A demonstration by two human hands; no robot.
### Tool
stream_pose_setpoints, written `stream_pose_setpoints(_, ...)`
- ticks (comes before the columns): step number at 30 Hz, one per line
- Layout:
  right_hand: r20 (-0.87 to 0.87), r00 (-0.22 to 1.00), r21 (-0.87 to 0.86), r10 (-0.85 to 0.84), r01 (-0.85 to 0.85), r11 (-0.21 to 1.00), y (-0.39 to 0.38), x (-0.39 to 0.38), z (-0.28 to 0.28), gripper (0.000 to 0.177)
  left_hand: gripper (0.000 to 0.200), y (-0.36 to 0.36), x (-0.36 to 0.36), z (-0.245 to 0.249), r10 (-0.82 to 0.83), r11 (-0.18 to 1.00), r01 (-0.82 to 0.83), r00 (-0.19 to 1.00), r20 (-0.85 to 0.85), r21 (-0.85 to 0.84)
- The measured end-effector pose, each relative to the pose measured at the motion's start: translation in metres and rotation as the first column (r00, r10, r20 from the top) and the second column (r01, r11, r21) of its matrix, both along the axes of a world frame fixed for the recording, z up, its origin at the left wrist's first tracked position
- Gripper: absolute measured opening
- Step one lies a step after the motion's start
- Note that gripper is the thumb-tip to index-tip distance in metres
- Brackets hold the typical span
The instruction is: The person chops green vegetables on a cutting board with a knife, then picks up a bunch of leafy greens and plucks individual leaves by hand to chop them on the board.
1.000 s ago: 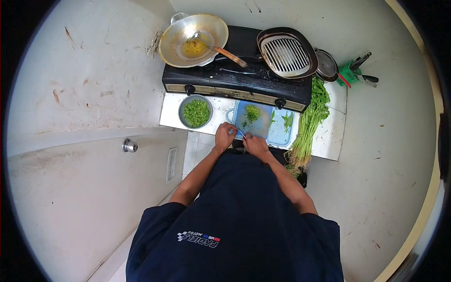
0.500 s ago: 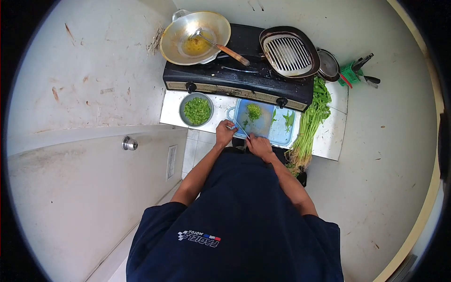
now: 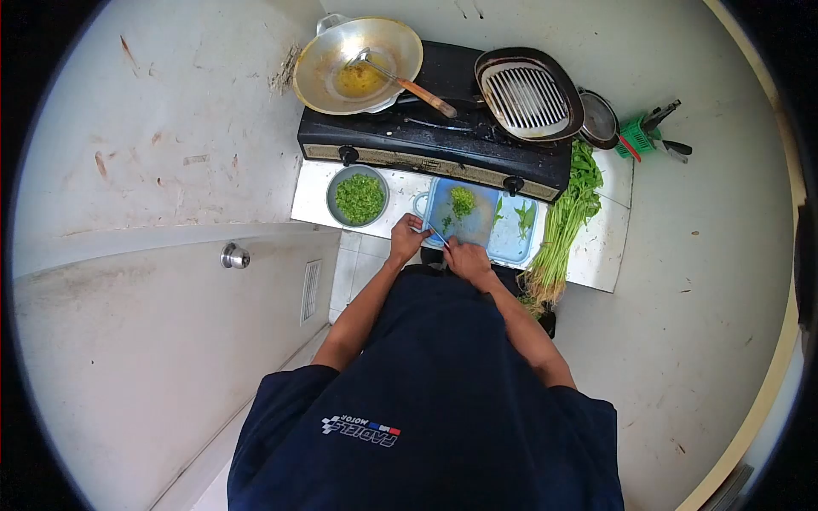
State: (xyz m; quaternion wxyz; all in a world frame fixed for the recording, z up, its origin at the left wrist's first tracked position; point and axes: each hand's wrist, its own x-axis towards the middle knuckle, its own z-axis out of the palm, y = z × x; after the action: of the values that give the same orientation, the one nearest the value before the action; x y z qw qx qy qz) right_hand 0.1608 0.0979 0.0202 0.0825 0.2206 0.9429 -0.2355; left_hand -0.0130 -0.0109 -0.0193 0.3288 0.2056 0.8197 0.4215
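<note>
My right hand (image 3: 467, 259) is closed round the handle of a knife (image 3: 439, 236), its blade pointing up and left over the near edge of a blue tray (image 3: 521, 249). At the blade's far end, the fingers of my left hand (image 3: 407, 238) are pinched together; whether they grip the blade or a small scrap is too small to tell. Chopped greens (image 3: 463, 202) lie in a small heap on the cutting surface in the tray's left part. Loose leaves (image 3: 525, 218) rest in its right part. Left of the tray stands a grey bowl (image 3: 331, 210) of chopped greens.
Behind the tray is a black gas stove (image 3: 375, 155), bearing a wok (image 3: 311, 81) with a wooden-handled spatula (image 3: 428, 98) and a grill pan (image 3: 569, 123). A bunch of leafy stalks (image 3: 565, 226) lies to the right, overhanging the counter. A green basket (image 3: 635, 136) holds utensils.
My right hand and the knife have shifted slightly up and left, closer to my left hand. The tray, bowl and greens look unchanged; the whole view has moved a little.
</note>
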Motion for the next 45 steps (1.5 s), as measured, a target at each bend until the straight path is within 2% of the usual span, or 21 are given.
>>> stream_pose_setpoints(11,0.073,0.992,-0.013,-0.108,0.109,0.994,0.004,0.016,0.001,0.036,0.045,-0.001,-0.004,-0.012,0.004,0.999,-0.005,1.0,0.027,0.048)
stream_pose_setpoints(14,0.049,0.995,-0.067,-0.092,0.095,0.993,0.008,0.02,0.003,0.037,0.047,0.0,-0.003,-0.011,0.0,0.999,-0.001,1.0,0.021,0.033)
stream_pose_setpoints(23,0.002,1.0,-0.077,0.021,-0.021,0.997,0.01,0.017,0.005,0.039,0.049,-0.002,-0.015,-0.013,-0.083,0.996,0.082,0.996,0.036,0.02)
stream_pose_setpoints(28,0.005,1.0,-0.065,0.025,-0.025,0.998,0.013,0.017,0.0,0.037,0.046,0.0,-0.018,-0.013,-0.095,0.995,0.093,0.993,0.064,0.034)
stream_pose_setpoints(32,-0.011,1.0,-0.083,0.028,-0.029,0.996,0.017,0.019,-0.001,0.036,0.047,0.001,-0.023,-0.014,-0.134,0.991,0.136,0.981,0.137,-0.002)
stream_pose_setpoints(34,-0.047,0.998,-0.035,0.039,-0.041,0.999,0.018,0.019,-0.002,0.035,0.046,0.001,-0.023,-0.012,-0.126,0.991,0.13,0.977,0.175,-0.012)
stream_pose_setpoints(41,-0.063,0.996,0.085,0.06,-0.054,0.995,0.019,0.02,-0.01,0.036,0.047,0.002,-0.018,-0.008,-0.113,0.994,0.114,0.992,0.062,-0.003)
stream_pose_setpoints(45,-0.068,0.998,0.046,-0.02,0.023,0.999,0.02,0.029,-0.012,0.035,0.049,0.002,-0.015,-0.011,-0.107,0.994,0.108,0.994,0.013,-0.036)
